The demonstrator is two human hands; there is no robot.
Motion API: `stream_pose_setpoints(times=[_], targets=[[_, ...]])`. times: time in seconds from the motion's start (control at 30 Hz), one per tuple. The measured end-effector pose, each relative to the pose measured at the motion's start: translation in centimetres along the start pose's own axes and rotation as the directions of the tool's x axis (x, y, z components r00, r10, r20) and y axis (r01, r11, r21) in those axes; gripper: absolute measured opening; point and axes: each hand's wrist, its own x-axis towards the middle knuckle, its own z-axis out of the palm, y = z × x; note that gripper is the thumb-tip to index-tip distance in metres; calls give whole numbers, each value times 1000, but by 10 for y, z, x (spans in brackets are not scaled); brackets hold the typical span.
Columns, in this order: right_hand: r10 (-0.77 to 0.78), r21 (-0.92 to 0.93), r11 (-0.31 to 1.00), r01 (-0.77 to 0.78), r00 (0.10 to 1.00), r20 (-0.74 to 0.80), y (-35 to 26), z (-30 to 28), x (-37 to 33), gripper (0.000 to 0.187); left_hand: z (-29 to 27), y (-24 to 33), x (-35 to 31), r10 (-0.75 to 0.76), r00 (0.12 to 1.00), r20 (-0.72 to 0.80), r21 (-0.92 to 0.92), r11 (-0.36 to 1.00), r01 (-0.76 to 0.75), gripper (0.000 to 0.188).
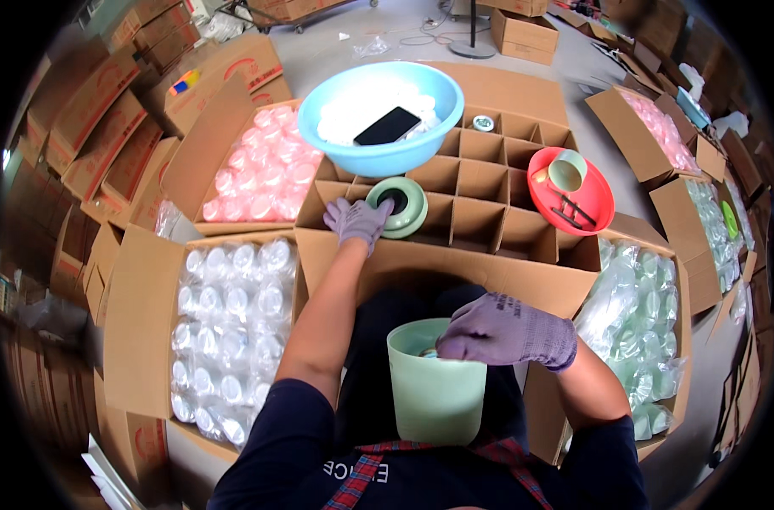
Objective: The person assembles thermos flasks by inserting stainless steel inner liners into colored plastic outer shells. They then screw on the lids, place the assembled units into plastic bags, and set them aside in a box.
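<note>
My left hand (359, 223), in a grey-purple glove, rests at the near left corner of a divided cardboard box (455, 255). Its fingers are stretched out, and the thumb touches a pale green round piece (413, 209) with a dark centre, sitting over the compartments. My right hand (508, 330), gloved alike, is curled over the rim of a pale green tub (436, 399) in my lap. Its fingertips are hidden behind the hand, so what they grip cannot be made out. Small bluish items (429, 351) show inside the tub.
A blue basin (378, 160) with white pieces and a black phone (388, 126) stands on the box. A red bowl (595, 191) holds a green cup (567, 171) and dark tools. Cartons of pink (264, 170), clear (234, 310) and green wrapped containers (646, 323) surround me.
</note>
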Motion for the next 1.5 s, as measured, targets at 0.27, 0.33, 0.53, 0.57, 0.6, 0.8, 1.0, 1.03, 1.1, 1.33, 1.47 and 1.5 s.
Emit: stream_pose_setpoints(times=[0.27,0.33,0.53,0.57,0.6,0.8,1.0,1.03,1.1,1.33,1.47,1.5], targets=[[-338,-538,838,-92,686,-644,36,-5,29,70,-70,33,-123,468,879,91,-996,19,92,49],[-329,-502,862,-66,681,-654,29,-6,32,71,-95,23,-143,488,866,112,-976,-108,187,52],[-209,-260,966,10,627,-751,24,-2,29,65,-133,30,-184,619,785,-33,-982,-168,92,80],[-17,28,998,63,613,-790,23,1,30,59,-131,32,-191,610,785,-110,-984,44,-172,72],[171,310,942,126,613,-771,21,4,32,54,-131,33,-198,613,767,-191,-873,252,-418,65],[459,709,705,14,754,-470,60,14,-26,52,-157,-5,-155,916,376,139,-907,270,-323,65],[1,471,803,365,790,-614,59,67,-36,43,-123,-34,-162,991,127,46,-965,77,-250,60],[-107,359,837,414,766,-634,63,68,-31,37,-119,-35,-165,986,165,34,-971,72,-230,58],[-134,387,784,485,741,-658,73,71,-27,33,-115,-35,-171,970,244,22,-964,85,-252,56],[-310,378,641,668,675,-669,92,57,-11,28,-107,-30,-176,936,336,-107,-941,14,-339,47],[-323,444,559,700,678,-660,97,60,-8,29,-102,-35,-182,933,344,-103,-938,24,-347,44],[-311,446,587,675,697,-646,97,61,-9,30,-100,-36,-181,942,323,-96,-944,16,-329,44]])
